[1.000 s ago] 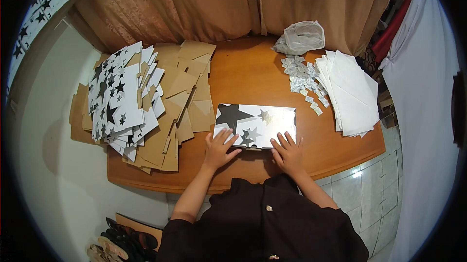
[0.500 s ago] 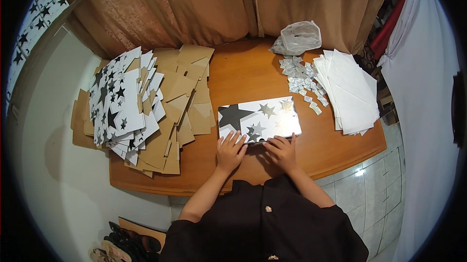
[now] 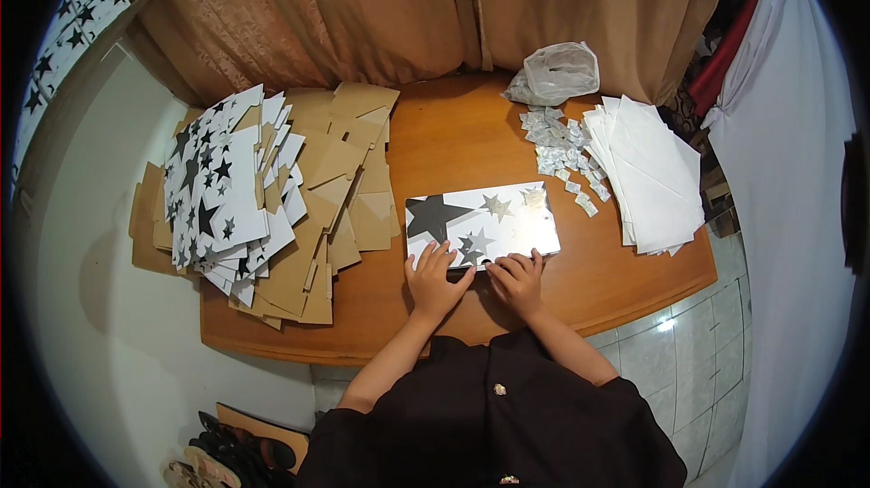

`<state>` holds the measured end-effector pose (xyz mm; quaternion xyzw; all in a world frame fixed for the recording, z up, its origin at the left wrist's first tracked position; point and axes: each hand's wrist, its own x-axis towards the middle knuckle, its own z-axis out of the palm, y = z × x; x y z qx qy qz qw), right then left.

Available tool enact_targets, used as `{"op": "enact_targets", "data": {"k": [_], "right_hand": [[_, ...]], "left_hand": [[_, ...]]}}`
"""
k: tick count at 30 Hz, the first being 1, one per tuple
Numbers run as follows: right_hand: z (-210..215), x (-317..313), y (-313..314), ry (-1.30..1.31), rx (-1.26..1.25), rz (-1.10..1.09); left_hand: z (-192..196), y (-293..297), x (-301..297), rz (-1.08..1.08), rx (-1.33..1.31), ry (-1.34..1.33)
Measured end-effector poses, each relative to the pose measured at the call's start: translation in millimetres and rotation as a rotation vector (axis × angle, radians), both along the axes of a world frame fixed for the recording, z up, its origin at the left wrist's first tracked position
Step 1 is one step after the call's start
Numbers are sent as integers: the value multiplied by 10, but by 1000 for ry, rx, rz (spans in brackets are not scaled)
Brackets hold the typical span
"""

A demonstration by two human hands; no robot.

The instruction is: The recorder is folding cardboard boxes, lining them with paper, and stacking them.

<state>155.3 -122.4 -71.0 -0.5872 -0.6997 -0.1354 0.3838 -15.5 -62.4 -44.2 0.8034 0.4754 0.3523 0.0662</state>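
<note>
A closed flat cardboard box (image 3: 485,221), white with black, grey and gold stars, lies in front of me on the wooden table. The fingers of my left hand (image 3: 437,281) are spread over its near left edge, thumb reaching toward the middle. My right hand (image 3: 518,281) rests on the near edge right of centre, its fingers slightly bent over the lid and the thumb beside a small dark notch. Both hands touch the box without visibly lifting it. The box's near side is mostly hidden by my fingers.
Flat star-printed box blanks (image 3: 217,189) and brown cardboard blanks (image 3: 326,189) are heaped at left. Small clear sachets (image 3: 553,139) lie scattered at right below a plastic bag (image 3: 562,71). Beside them is a stack of white sheets (image 3: 657,175). Shoes (image 3: 236,452) stand on the floor.
My left thumb has swung toward the middle of the near edge. My right hand has shifted slightly left, its fingers drawn closer together. The box stays nearly in place.
</note>
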Motion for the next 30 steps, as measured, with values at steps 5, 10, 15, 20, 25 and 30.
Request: {"op": "enact_targets", "data": {"k": [5, 10, 15, 20, 25, 30], "right_hand": [[27, 2, 7, -15, 15, -4], [113, -18, 34, 24, 11, 2], [196, 34, 71, 134, -141, 99], [274, 33, 99, 202, -159, 31], [237, 146, 125, 153, -160, 90], [179, 183, 141, -12, -78, 73]], "left_hand": [[-29, 1, 26, 15, -9, -7], [-13, 6, 28, -9, 37, 59], [-21, 33, 29, -22, 52, 36], [-62, 72, 33, -2, 70, 39], [-143, 93, 26, -8, 119, 56], [-218, 126, -8, -36, 142, 84]]}}
